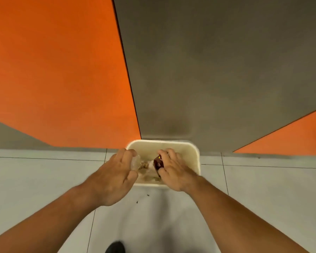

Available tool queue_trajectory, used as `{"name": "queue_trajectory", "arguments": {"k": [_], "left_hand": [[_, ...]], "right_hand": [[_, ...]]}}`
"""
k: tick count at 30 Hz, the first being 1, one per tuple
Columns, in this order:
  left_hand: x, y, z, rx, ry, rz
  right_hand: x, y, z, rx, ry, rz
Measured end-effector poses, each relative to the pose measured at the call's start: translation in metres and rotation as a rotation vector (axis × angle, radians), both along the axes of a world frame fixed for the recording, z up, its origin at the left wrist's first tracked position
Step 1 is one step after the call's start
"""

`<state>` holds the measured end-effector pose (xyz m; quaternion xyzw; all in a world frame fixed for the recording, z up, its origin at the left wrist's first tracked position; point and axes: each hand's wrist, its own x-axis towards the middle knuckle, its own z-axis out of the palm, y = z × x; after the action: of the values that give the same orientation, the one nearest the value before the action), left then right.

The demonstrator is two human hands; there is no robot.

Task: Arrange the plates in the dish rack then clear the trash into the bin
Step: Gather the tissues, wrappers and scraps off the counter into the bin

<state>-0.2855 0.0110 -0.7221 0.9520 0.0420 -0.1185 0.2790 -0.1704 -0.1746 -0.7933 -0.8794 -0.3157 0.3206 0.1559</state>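
Wrapper, dark red, is being gripped by the right hand, fingers curled, over the bin. The left hand is curling its fingers round clear plastic above the bin's left rim. The bin is standing at the floor's far edge, touching the grey wall; scraps are lying inside.

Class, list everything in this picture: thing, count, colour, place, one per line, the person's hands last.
bin: 1, cream, on floor against wall
scraps: several, pale, inside bin
wrapper: 1, dark red, right hand, over bin
plastic: 1, clear, left hand, bin's edge
crumbs: few, dark, floor before bin
shoe: 1, black, bottom edge
panels: several, orange and grey, wall behind bin
floor: 1, pale grey tiles
hands: 2, bare, at bin
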Motion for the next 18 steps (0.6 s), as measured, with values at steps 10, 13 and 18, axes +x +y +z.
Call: {"name": "queue_trajectory", "arguments": {"k": [10,13,18], "left_hand": [[0.050,-0.021,-0.054,0.062,0.144,-0.069],[0.085,-0.043,-0.086,0.165,0.317,-0.206],[0.109,-0.065,-0.144,0.373,0.528,-0.343]], "right_hand": [[0.028,0.000,-0.036,-0.152,-0.137,-0.143],[0.032,-0.019,-0.020,-0.098,-0.031,-0.216],[0.032,-0.060,0.010,0.027,-0.099,-0.254]]}}
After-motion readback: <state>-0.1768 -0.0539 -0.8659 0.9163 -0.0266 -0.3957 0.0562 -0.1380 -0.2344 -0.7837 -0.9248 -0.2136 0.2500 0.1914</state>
